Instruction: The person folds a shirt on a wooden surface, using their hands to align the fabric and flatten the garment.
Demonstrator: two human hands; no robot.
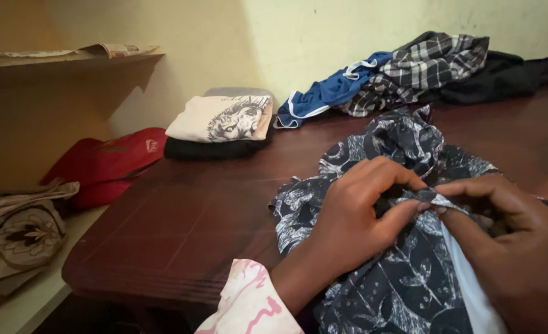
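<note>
Pale yellow-green wall (323, 37) behind, plain and matte, brighter toward the right under soft daylight. Dark reddish-brown wooden bench (181, 229) filling the middle, scored with faint lines, edge worn. Well left of the fingers and higher, a wooden shelf (69, 62) fixed to the wall, sheets of newspaper (110, 49) on top. Below it, a light ledge (32, 297) along the bench's left side.

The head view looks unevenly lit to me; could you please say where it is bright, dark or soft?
Head view: the wall is brightly lit; the black garment loses detail in shadow; both hands, left hand and right hand, look slightly soft on the patterned dark shirt.
</note>
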